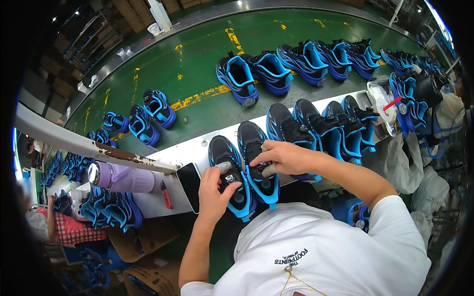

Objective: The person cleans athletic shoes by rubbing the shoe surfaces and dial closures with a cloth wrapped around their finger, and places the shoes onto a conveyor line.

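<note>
Two black and blue sneakers lie side by side before me on the white ledge, heels toward me. My left hand is at the left sneaker, thumb and fingers closed around the tongue by its round dial; grey wrapping covers a fingertip. On the right sneaker, my right hand has its fingers bent onto the tongue and lacing, one finger wrapped in tan. Those fingers partly hide the right sneaker's dial. A phone with a dark screen rests just left of my left hand.
A lilac bottle and a red pen lie on the ledge at left. Several sneakers stand right of my hands, with a tray beyond. More sneakers line the green conveyor belt. A painted metal bar crosses at left; another person works there.
</note>
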Tool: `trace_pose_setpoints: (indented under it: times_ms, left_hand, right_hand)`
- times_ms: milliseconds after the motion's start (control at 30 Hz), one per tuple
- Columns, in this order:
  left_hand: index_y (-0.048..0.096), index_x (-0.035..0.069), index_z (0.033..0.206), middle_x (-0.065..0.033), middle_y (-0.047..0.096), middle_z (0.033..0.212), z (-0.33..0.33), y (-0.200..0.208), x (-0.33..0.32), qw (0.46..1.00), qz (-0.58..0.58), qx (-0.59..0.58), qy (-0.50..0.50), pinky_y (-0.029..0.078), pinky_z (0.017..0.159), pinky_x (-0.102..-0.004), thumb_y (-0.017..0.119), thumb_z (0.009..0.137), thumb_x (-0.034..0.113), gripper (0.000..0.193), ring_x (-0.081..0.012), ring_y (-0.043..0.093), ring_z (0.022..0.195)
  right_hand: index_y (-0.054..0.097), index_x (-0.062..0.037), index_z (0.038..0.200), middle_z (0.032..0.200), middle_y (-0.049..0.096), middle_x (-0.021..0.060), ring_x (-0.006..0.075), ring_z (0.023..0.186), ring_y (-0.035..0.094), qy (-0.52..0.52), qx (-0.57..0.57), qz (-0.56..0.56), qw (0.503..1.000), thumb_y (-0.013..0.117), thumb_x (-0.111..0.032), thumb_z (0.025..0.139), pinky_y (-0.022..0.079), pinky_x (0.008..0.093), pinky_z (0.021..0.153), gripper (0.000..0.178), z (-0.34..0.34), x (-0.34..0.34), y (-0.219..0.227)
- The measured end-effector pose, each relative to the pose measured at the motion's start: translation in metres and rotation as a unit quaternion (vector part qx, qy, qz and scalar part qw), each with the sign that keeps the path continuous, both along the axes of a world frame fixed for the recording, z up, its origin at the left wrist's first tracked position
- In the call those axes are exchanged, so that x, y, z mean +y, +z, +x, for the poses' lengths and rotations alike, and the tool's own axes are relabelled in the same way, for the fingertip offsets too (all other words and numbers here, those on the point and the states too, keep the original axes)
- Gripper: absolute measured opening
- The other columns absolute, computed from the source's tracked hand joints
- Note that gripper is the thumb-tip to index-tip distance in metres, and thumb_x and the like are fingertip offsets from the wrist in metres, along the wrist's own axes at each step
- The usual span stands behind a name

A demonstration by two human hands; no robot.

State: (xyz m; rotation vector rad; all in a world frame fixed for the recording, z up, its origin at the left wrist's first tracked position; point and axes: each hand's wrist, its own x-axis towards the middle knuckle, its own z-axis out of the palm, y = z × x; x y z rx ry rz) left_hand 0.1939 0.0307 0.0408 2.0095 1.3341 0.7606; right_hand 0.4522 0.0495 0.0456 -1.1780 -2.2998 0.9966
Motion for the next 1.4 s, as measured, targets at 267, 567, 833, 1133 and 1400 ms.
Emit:
trace_pose_setpoints:
  times_ms: [267, 567, 833, 1133, 1400]
  left_hand:
    - [0.065, -0.002, 0.104, -0.0075, 0.058, 0.087, 0.025, 0.029, -0.024, 0.996, -0.018, -0.080, 0.013, 0.045, 0.062, -0.0254, 0.066, 0.084, 0.006, 0.022, -0.0133, 0.056, 0.069]
    - [0.048, -0.005, 0.125, -0.0172, 0.057, 0.122, 0.071, 0.006, -0.057, 0.724, -0.533, -0.425, 0.105, 0.055, 0.067, -0.0306, 0.050, 0.100, 0.018, 0.034, -0.0240, 0.066, 0.089]
    - [0.052, -0.006, 0.114, -0.0144, 0.058, 0.115, 0.097, -0.016, -0.053, 0.684, -0.527, -0.489, 0.127, 0.060, 0.067, -0.0285, 0.048, 0.101, 0.017, 0.026, -0.0283, 0.065, 0.105]
    - [0.052, -0.004, 0.110, -0.0137, 0.058, 0.112, 0.099, -0.021, -0.050, 0.686, -0.532, -0.482, 0.120, 0.060, 0.064, -0.0301, 0.047, 0.102, 0.017, 0.024, -0.0285, 0.065, 0.106]
    - [0.052, -0.006, 0.114, -0.0154, 0.057, 0.117, 0.103, -0.023, -0.051, 0.678, -0.523, -0.497, 0.136, 0.060, 0.063, -0.0285, 0.048, 0.101, 0.018, 0.027, -0.0294, 0.064, 0.108]
  right_hand:
    - [0.070, -0.0120, 0.105, 0.085, 0.061, 0.0072, 0.0280, 0.078, 0.063, -0.024, 0.024, -0.037, 0.999, 0.070, -0.019, 0.081, 0.052, 0.0380, 0.068, 0.025, 0.006, -0.002, 0.003]
    - [0.070, -0.0084, 0.101, 0.087, 0.061, 0.0080, 0.0273, 0.080, 0.063, -0.001, 0.072, 0.003, 0.997, 0.072, -0.023, 0.078, 0.052, 0.0384, 0.070, 0.027, 0.008, 0.002, -0.006]
    - [0.070, -0.0072, 0.100, 0.090, 0.059, 0.0103, 0.0299, 0.083, 0.062, -0.016, 0.049, 0.043, 0.998, 0.072, -0.020, 0.076, 0.050, 0.0384, 0.071, 0.027, 0.014, 0.005, -0.017]
    - [0.070, -0.0074, 0.103, 0.090, 0.058, 0.0091, 0.0266, 0.082, 0.063, -0.092, -0.042, 0.025, 0.995, 0.073, -0.017, 0.077, 0.052, 0.0368, 0.072, 0.028, 0.011, -0.003, -0.017]
    - [0.071, -0.0079, 0.099, 0.088, 0.058, 0.0078, 0.0302, 0.077, 0.064, -0.093, -0.003, 0.075, 0.993, 0.069, -0.020, 0.079, 0.052, 0.0403, 0.068, 0.024, 0.005, -0.011, -0.022]
